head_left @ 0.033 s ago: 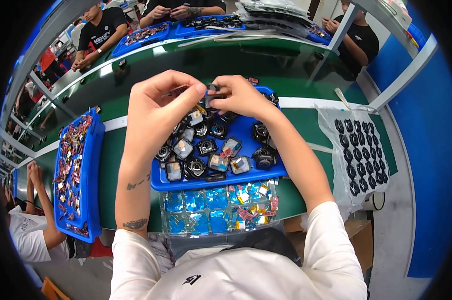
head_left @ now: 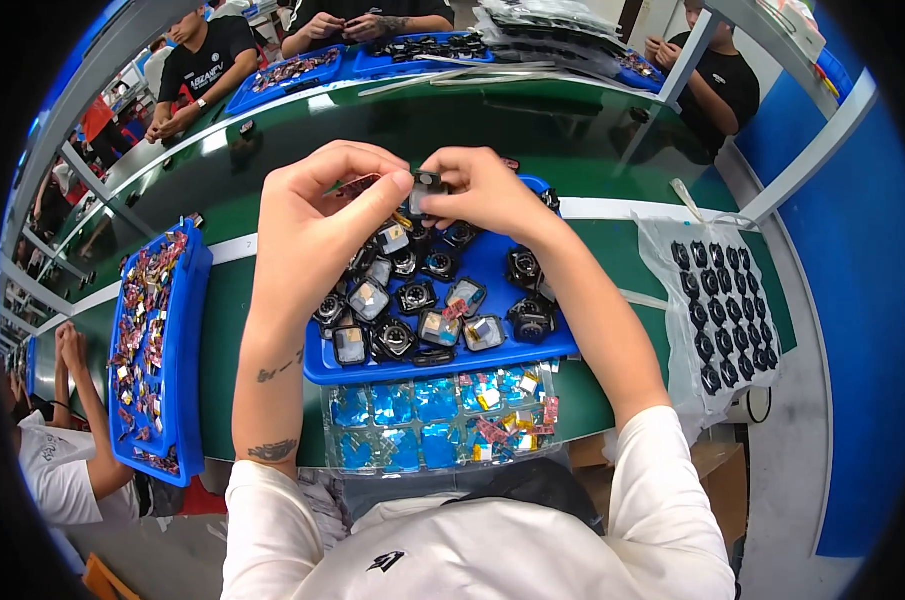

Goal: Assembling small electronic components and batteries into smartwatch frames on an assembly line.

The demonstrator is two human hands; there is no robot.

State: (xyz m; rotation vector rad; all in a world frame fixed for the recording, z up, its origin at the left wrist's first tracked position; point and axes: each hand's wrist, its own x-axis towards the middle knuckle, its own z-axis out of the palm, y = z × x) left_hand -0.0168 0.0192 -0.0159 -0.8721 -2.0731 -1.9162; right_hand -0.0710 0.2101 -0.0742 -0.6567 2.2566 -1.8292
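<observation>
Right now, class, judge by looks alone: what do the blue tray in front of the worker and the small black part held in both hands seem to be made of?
The blue tray looks like moulded plastic: uniform saturated colour, rounded raised rim, slight sheen. The small black part, pinched between the left hand and right hand, seems dark plastic with a shiny, possibly glass or metal, face; it is too small to be sure.

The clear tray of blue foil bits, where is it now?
Head view, bottom centre: the clear tray sits at the table's near edge, against the blue tray of black parts, just before the person's chest.
</observation>
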